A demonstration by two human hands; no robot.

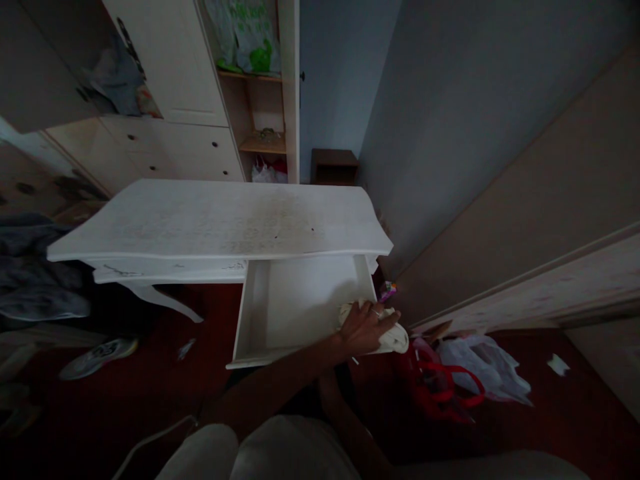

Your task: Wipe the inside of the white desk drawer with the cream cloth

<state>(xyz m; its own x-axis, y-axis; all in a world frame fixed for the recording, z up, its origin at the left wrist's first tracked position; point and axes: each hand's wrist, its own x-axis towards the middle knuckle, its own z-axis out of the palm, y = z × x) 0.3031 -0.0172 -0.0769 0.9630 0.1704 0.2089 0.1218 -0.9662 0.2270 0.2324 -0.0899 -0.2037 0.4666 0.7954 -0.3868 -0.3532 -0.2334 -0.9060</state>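
Note:
My left hand [365, 327] presses a cream cloth [397, 339] over the right front corner of a pulled-out drawer [305, 300]. Its fingers are bent over the bunched cloth, which hangs past the drawer's right edge. The drawer is white inside and belongs to a white table [200, 210] with a curved top, which has a greyish smudged patch near the middle. My right forearm reaches up from the bottom of the view toward the drawer front. The right hand [327, 383] is mostly hidden under the left forearm, and its fingers do not show.
A wall stands close on the right. On the red floor lie a red bag [440, 387], a white plastic bag [483, 367] and a shoe [100, 358]. Behind the table stands a white wardrobe [170, 147] with open shelves. Dark clothes [37, 273] are piled at the left.

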